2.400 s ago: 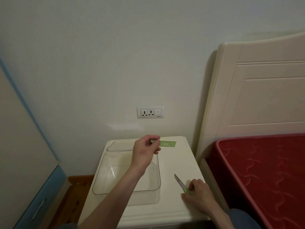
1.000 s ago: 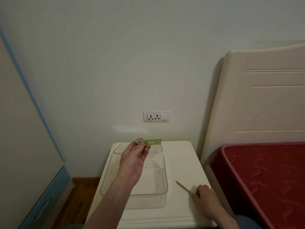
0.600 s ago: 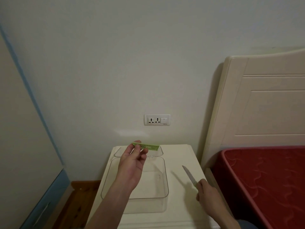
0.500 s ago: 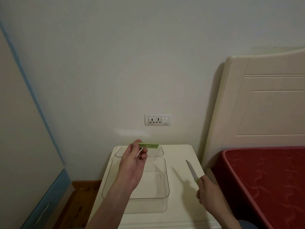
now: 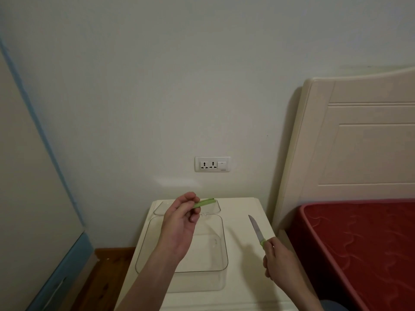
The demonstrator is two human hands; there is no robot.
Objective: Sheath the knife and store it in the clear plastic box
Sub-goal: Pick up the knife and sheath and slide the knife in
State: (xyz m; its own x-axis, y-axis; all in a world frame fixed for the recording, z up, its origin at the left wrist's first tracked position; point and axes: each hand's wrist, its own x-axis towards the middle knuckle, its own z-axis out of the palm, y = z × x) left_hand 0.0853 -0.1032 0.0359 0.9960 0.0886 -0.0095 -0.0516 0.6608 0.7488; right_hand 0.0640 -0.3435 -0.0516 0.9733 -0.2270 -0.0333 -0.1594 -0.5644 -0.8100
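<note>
My left forearm covers much of the clear plastic box (image 5: 221, 254) at lower centre, and the knife's (image 5: 256, 230) green handle is mostly buried in my fist. The box lid (image 5: 214, 208) lies just behind it on the white nightstand (image 5: 244, 207), with the red mattress (image 5: 363, 243) at lower right. My left hand (image 5: 179, 227) pinches the green sheath (image 5: 204, 202) above the box; my right hand (image 5: 279, 259) is closed around the knife, blade pointing up-left, well apart from the sheath.

The right hand (image 5: 277, 258) hides most of the knife (image 5: 256, 230) handle.
</note>
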